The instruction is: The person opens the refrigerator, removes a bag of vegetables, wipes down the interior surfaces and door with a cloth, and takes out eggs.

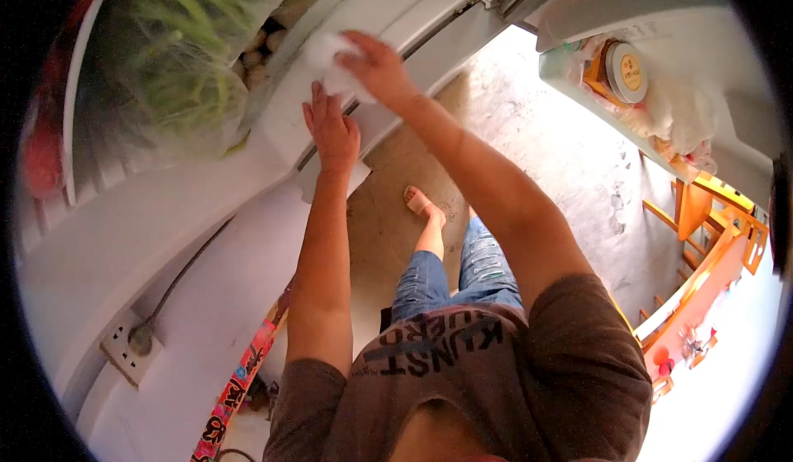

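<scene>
My right hand [380, 69] is closed on a crumpled white cloth [325, 52], blurred at its edges; I cannot tell if it is fabric or tissue. It is against the white inner edge of an open fridge [285, 127]. Just below it, my left hand [332, 135] lies with fingers stretched out on the same white surface, holding nothing visible. Beside both hands, inside the fridge, a clear plastic bag of long green vegetables [186, 65] fills a compartment. Round brownish things that look like eggs [263, 49] sit between the bag and the edge.
At right the open fridge door [661, 36] carries a lidded jar [625, 73] and plastic bags [681, 119]. A plug sits in a wall socket [132, 346] at lower left, near a red printed strip [235, 392]. Wooden furniture [702, 214] stands on the concrete floor [529, 123] at far right.
</scene>
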### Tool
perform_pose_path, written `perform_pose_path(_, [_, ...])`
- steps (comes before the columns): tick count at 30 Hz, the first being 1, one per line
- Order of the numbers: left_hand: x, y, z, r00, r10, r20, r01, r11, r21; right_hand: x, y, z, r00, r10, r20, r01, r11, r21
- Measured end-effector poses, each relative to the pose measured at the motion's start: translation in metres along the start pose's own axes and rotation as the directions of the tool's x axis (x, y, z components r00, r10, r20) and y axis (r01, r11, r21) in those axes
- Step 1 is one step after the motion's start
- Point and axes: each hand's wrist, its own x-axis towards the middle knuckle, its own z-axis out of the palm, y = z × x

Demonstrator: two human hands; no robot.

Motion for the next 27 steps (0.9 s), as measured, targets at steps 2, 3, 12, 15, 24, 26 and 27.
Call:
perform_pose_path(2, [0.004,0.009,-0.008,1.000,-0.013,0.004,0.013,1.000,-0.023,0.023,0.009,-0.032,0.970,-0.192,-0.151,0.154,0.960,-0.236])
perform_pose_path(3, [0.005,0.013,-0.011,1.000,-0.022,0.011,0.023,0.999,-0.041,0.037,0.011,-0.051,0.923,-0.326,-0.205,0.251,0.913,-0.321])
perform_pose_path(12, [0.007,0.017,-0.015,0.999,-0.032,0.026,0.033,0.999,-0.033,-0.001,0.056,-0.027,0.759,-0.576,0.303,0.594,0.423,-0.684])
perform_pose_path(15, [0.001,0.006,-0.006,0.999,-0.034,0.035,0.036,0.998,-0.043,-0.042,0.054,-0.022,0.848,-0.463,0.260,0.530,0.763,-0.370])
perform_pose_path(24, [0.007,0.019,-0.020,0.998,-0.029,0.060,0.033,0.997,-0.063,-0.009,0.039,-0.137,0.894,-0.384,-0.231,0.206,0.809,-0.550])
perform_pose_path(26, [0.006,0.018,-0.017,0.998,-0.036,0.056,0.039,0.998,-0.042,-0.001,0.069,-0.145,0.896,-0.436,-0.083,0.227,0.610,-0.759])
perform_pose_path(27, [0.006,0.021,-0.019,0.998,-0.038,0.053,0.039,0.999,-0.029,-0.001,0.072,-0.142,0.892,-0.446,0.071,0.248,0.352,-0.903])
